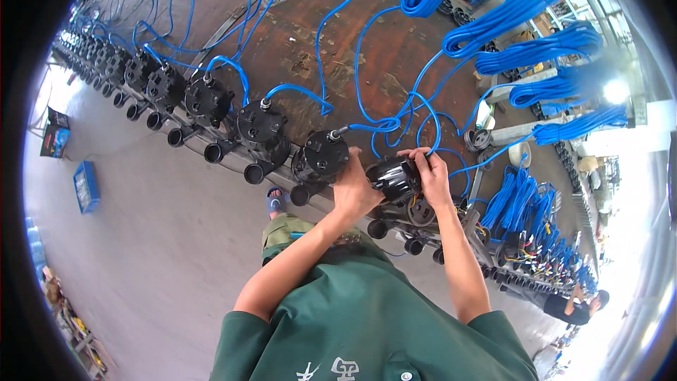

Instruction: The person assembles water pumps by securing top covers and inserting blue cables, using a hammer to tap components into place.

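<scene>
A black pump-like unit [395, 178] sits at the near edge of a rust-brown workbench [310, 56]. My left hand [355, 187] grips its left side. My right hand [429, 173] rests on its right side, fingers pinching at the top where a blue cable [431, 123] comes in. A row of similar black units, each with a blue cable on top, runs away to the left, the nearest one [321, 157] just beside my left hand.
Coiled bundles of blue cable [518, 10] hang over rails at the upper right, and more lie at the right [518, 201]. The grey concrete floor [162, 240] spreads to the left, with a blue crate [86, 186]. Another person [575, 307] crouches at the far right.
</scene>
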Motion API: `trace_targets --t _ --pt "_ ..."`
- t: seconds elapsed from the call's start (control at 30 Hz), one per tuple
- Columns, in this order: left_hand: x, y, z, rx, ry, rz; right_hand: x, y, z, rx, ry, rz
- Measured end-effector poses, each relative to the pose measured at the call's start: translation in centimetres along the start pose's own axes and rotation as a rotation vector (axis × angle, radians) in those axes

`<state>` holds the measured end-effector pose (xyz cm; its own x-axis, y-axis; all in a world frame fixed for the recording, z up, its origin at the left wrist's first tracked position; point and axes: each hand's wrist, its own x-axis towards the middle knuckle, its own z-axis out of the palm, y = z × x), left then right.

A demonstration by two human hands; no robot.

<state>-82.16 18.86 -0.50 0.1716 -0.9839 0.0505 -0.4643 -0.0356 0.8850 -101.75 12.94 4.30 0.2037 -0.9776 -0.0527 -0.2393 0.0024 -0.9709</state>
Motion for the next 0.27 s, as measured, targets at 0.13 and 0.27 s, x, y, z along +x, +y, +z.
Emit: trace_targets --t 0.13,0.27 --pt "1.0 1.2 0.1 0.227 0.002 0.106 -0.4 -0.4 0.7 0.041 0.043 -0.030" --pt "1.5 0.4 0.3 0.293 -0.130 0.052 0.1 -0.5 1.3 -0.017 0.039 -0.079"
